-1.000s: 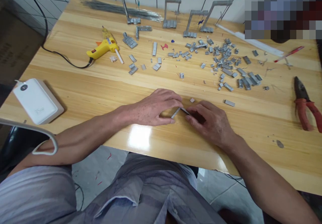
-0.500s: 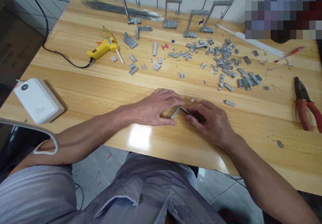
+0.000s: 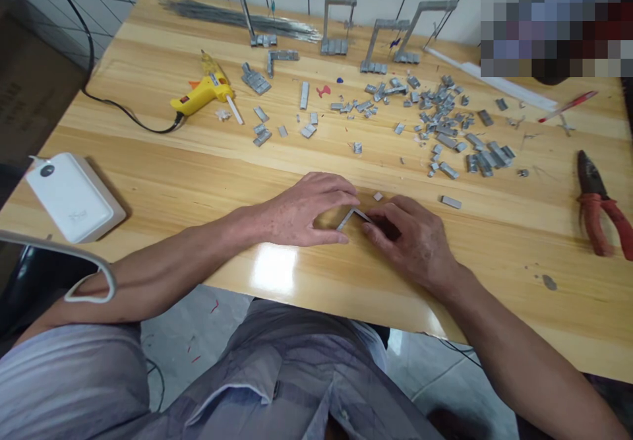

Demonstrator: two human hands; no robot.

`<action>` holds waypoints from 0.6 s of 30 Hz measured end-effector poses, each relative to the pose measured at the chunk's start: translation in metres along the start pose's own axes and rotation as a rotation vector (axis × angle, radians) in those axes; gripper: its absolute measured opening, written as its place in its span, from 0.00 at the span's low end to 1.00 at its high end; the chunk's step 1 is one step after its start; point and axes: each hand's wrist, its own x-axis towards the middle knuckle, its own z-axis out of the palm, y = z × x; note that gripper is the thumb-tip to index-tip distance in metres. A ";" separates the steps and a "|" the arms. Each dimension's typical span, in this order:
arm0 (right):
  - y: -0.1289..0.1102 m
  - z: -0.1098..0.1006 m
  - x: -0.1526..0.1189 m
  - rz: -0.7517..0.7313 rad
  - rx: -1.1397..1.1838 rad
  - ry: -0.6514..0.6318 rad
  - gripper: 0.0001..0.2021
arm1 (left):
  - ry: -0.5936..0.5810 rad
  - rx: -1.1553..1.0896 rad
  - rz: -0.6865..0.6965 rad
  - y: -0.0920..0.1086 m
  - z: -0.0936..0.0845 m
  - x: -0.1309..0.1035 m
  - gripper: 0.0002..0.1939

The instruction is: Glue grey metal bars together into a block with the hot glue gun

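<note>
Between my hands is an L-shaped piece of grey staple strips (image 3: pixel 346 218), its corner pointing away from me. My left hand (image 3: pixel 301 212) curves around its left arm, the thumb at the near end and a fingertip by the corner. My right hand (image 3: pixel 415 232) pinches the end of the right arm, partly covering it. Just beyond the piece lies a small grey square bit (image 3: pixel 378 196). A short staple strip (image 3: pixel 451 202) rests farther right of my right hand.
Loose staple strips (image 3: pixel 445 117) are scattered behind my hands. Several upright staple-strip frames (image 3: pixel 339 24) stand by the tiled wall. A yellow glue gun (image 3: pixel 202 94) and white power bank (image 3: pixel 74 196) lie left; red-handled pliers (image 3: pixel 596 202) and a red pen (image 3: pixel 568 107) lie right.
Almost nothing differs. My left thumb has shifted very slightly; both hands stay at the L-shaped piece.
</note>
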 end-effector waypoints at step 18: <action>-0.001 0.001 0.000 0.073 0.054 0.161 0.02 | 0.054 -0.128 -0.107 0.004 -0.002 0.004 0.28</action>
